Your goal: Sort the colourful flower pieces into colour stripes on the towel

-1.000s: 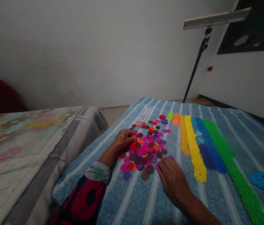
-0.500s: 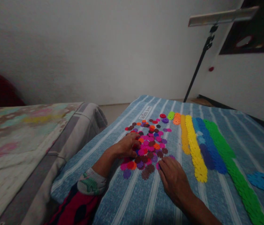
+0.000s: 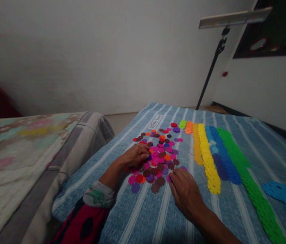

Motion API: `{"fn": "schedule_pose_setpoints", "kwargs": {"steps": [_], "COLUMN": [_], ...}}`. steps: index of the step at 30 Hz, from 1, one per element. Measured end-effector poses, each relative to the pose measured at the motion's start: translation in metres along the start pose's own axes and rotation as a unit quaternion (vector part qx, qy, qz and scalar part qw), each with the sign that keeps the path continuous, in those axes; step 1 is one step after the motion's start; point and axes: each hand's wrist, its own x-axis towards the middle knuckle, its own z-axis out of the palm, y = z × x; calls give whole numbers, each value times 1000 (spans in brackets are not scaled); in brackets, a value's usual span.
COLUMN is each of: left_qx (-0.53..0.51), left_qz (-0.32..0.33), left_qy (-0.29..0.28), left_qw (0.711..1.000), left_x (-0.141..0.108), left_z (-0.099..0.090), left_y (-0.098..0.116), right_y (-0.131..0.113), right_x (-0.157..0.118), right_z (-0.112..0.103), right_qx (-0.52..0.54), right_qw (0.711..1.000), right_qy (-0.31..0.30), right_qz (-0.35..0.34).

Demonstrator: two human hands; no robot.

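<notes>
The fingers of the left hand (image 3: 136, 155) are curled and drawn together over the loose discs (image 3: 159, 154). Those of the right hand (image 3: 185, 188) are bent close to the thumb, with magenta and purple edges showing beside the fingertips. The view is dim and small here, so it cannot be told whether either hand has hold of a disc.

The loose discs are thin, flat and scallop-edged, in magenta, brown, red, orange and purple. They lie overlapping in an irregular heap left of the yellow row (image 3: 210, 166).

The left hand is palm down, its forearm rising from the near left in a patterned sleeve (image 3: 88, 215). The right hand rests knuckles up between the heap and the yellow row, nearer the wearer, with its forearm bare.

Against the left side of the yellow row lies an amber row (image 3: 197, 145); to its right run a blue row (image 3: 225, 159) and a longer green row (image 3: 253, 183). All lie on a striped blue cloth (image 3: 130, 210). Well beyond the yellow row stands a dark pole (image 3: 210, 74).
</notes>
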Motion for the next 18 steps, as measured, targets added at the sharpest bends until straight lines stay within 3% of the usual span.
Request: {"fn": "schedule_pose_setpoints", "kwargs": {"steps": [5,9,14,18], "left_qx": [-54,-41,30,93], "left_qz": [-22,-7,90,223], "left_qy": [50,77,19,-23], "left_qw": [997,996,995,970], "left_x": [5,16,42,77], "left_z": [1,0,15,55], "left_y": [-10,3,59,113], "right_y": [1,-2,-2,-1], "right_x": [3,9,13,13], "right_z": [1,-1,3,4], "right_qx": [-7,-26,-57,-60], "right_qw": [1000,1000,998,998], "right_qy": [-8,-1,2,-4], "right_qz": [0,5,11,17]}}
